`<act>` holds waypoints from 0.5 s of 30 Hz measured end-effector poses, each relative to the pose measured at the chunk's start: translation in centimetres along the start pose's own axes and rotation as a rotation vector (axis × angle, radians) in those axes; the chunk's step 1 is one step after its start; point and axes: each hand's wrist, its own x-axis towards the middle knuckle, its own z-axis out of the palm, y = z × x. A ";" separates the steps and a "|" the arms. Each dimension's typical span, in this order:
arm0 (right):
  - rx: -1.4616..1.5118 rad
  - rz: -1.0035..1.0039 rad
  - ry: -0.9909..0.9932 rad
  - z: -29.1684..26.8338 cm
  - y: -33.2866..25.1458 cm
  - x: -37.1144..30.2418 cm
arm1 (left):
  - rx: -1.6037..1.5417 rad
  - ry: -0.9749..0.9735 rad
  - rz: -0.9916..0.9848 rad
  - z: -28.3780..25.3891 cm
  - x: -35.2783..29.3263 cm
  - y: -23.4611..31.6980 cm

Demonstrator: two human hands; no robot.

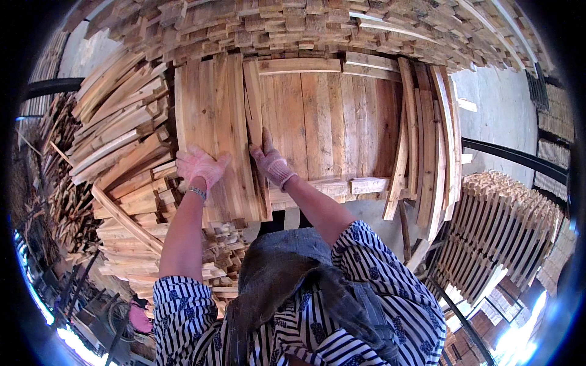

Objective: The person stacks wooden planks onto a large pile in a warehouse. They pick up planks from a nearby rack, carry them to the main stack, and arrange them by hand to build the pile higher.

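Note:
Both my hands wear thin, light knitted gloves. My left hand [202,166] lies near the left edge of a row of wide wooden boards [210,110], thumb and fingers apart. My right hand [271,160] grips a narrow wooden strip [253,97] at the right side of that row, thumb on its left and fingers on its right. The strip leans slightly, with a dark gap beside it. Under and right of it lies a layer of joined planks [329,122], with short wood pieces [299,66] along its far edge and others [369,185] along its near edge.
Loose long slats [427,140] lie on the right end of the planks. A tall stack of boards [274,24] fills the far side. Piled wood [128,128] stands at the left, and a stack of slats [500,226] at the right. A dark bar [519,155] runs there.

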 end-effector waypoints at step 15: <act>-0.358 0.025 0.017 -8.3 -6.8 -4.9 | 0.070 0.192 0.239 4.7 2.8 -2.4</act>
